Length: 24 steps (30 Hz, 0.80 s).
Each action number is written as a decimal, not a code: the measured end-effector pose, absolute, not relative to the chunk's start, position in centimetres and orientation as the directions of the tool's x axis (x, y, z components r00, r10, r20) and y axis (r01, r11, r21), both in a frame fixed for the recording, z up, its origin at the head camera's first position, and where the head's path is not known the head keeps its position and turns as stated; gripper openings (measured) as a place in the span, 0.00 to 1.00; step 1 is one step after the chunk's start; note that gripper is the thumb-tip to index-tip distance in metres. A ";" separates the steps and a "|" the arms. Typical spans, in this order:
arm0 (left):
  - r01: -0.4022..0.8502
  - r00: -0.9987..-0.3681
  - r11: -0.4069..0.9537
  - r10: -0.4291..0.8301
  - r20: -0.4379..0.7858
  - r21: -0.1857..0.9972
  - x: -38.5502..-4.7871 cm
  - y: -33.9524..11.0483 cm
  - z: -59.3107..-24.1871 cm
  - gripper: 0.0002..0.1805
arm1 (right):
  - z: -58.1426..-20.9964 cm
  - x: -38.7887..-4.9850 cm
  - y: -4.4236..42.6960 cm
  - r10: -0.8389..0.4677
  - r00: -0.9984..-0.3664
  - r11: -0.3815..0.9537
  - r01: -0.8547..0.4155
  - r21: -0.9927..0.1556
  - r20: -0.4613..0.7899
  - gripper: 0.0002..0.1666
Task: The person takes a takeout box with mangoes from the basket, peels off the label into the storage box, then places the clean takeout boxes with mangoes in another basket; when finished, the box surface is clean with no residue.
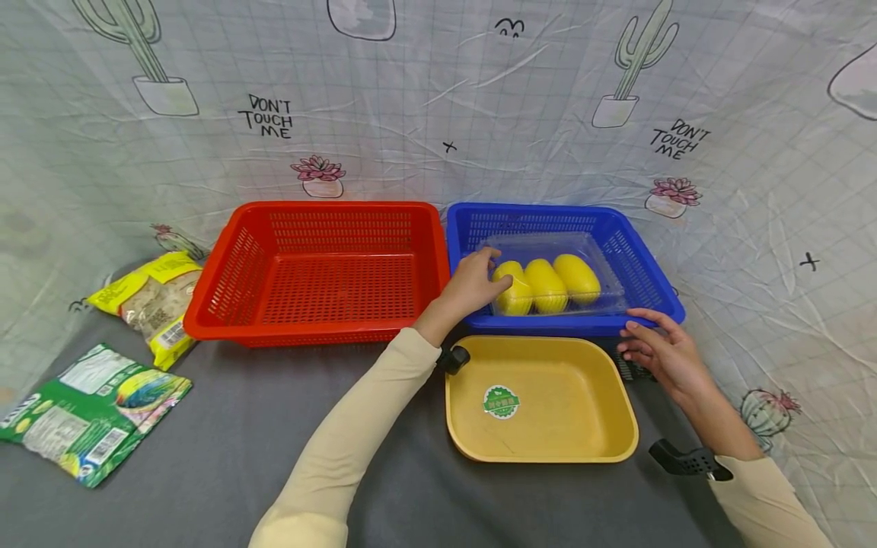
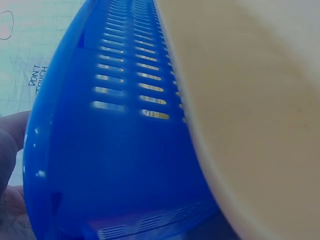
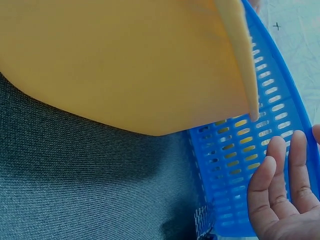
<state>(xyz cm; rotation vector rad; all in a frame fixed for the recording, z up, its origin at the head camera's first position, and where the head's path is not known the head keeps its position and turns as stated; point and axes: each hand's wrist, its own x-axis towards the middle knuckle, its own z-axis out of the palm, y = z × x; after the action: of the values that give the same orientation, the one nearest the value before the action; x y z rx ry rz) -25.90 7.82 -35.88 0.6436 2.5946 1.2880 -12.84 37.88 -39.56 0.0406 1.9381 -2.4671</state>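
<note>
A clear plastic box [image 1: 582, 304] with three yellow, mango-like fruits [image 1: 546, 285] sits in the blue basket [image 1: 647, 278]. At the box's left end is my left hand [image 1: 469, 285], thumb and forefinger spread apart; whether they touch the box cannot be told. My right hand [image 1: 668, 354] is at the basket's front right corner, fingers loosely bent by the rim, holding nothing. In the right wrist view, its fingers [image 3: 297, 175] show beside the basket's slotted wall [image 3: 235, 150]. A yellow tray [image 1: 548, 411] with a green round sticker lies in front of the basket, between my forearms.
A red basket [image 1: 342, 335] stands left of the blue one. Further left lie a yellow packet [image 1: 161, 301] and a green packet [image 1: 96, 411] on the dark grey cloth [image 1: 274, 426]. A printed curtain [image 1: 411, 91] hangs behind the baskets and along the right side.
</note>
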 end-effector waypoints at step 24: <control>0.385 -0.846 0.312 0.496 0.197 0.869 -22.6 6.0 -36.4 0.21 | -39.8 -12.7 37.9 0.005 -1.000 -0.248 -0.026 -0.969 0.025 0.14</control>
<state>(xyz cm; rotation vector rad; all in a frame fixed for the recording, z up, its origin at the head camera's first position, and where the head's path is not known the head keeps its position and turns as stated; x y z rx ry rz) -22.56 5.96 -36.43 0.8276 2.4557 1.5793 -12.73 37.86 -39.80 -0.0260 1.9389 -2.4968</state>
